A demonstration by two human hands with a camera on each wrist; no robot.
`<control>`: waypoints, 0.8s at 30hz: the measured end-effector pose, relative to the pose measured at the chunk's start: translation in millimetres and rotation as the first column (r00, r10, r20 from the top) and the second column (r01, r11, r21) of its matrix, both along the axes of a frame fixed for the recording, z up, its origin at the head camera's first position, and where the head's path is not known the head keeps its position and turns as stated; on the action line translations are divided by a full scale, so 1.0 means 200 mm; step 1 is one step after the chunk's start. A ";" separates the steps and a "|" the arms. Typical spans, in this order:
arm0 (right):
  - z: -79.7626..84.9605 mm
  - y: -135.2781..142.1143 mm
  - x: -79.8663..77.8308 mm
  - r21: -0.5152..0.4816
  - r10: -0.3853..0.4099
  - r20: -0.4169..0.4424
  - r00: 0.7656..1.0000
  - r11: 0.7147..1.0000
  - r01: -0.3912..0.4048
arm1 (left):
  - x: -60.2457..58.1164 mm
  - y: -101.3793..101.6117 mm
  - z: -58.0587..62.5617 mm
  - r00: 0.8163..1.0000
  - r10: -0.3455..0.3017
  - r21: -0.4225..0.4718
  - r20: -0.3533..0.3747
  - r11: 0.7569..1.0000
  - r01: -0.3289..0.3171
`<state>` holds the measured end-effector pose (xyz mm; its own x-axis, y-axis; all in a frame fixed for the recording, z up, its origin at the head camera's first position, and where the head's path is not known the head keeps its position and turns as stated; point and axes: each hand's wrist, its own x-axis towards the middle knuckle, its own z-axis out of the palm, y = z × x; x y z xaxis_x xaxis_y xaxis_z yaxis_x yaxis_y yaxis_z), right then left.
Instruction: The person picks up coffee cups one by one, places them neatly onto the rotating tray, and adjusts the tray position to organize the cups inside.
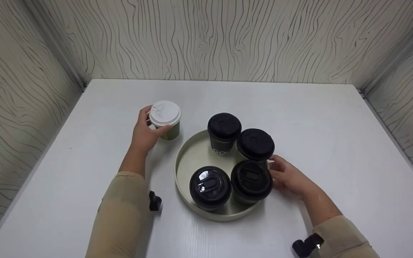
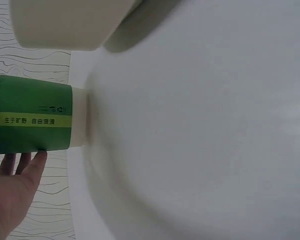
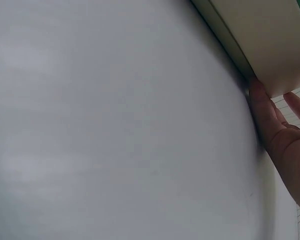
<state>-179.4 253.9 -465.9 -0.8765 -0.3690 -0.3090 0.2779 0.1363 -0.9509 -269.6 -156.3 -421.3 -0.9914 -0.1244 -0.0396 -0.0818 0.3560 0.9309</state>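
Note:
My left hand [image 1: 146, 130] holds a green paper coffee cup [image 1: 171, 133] with a white lid [image 1: 165, 113], thumb on the near side and fingers round the left. It stands upright left of a round cream tray [image 1: 179, 182]; its green sleeve with a yellow-green printed band shows in the left wrist view. On the tray, several black-lidded cups stand upright, among them a dark one [image 1: 221, 146] at the back. My right hand [image 1: 289, 175] touches the tray's right side; in the right wrist view its thumb lies against the outer wall [image 3: 275, 45] and the fingers look loose.
Everything stands on a white table [image 1: 335, 136]. Wood-grain panels [image 1: 206, 39] enclose it at the back and both sides. The tray's left part shows bare floor between the back cup and the front-left cup [image 1: 210, 187].

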 end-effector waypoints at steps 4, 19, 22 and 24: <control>-0.01 0.00 -0.01 0.014 0.004 -0.008 1.000 1.000 -0.004 | 0.01 -0.01 0.02 1.000 -0.001 0.010 0.005 1.000 0.001; -0.02 0.00 -0.03 0.015 0.008 -0.026 1.000 1.000 -0.008 | 0.07 -0.01 0.10 0.998 -0.022 -0.048 -0.053 0.999 0.020; -0.01 0.00 -0.03 0.016 0.009 -0.026 1.000 1.000 -0.008 | 0.09 0.00 0.12 0.996 -0.037 -0.087 -0.085 0.996 0.030; -0.01 0.00 -0.03 0.010 0.010 -0.023 1.000 1.000 -0.010 | 0.11 0.01 0.14 0.994 -0.050 -0.101 -0.098 0.994 0.040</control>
<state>-186.3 254.2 -468.1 -0.8799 -0.3747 -0.2920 0.2541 0.1482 -0.9558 -247.9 -153.9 -393.5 -0.9944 -0.0783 0.0711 0.0286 0.4481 0.8935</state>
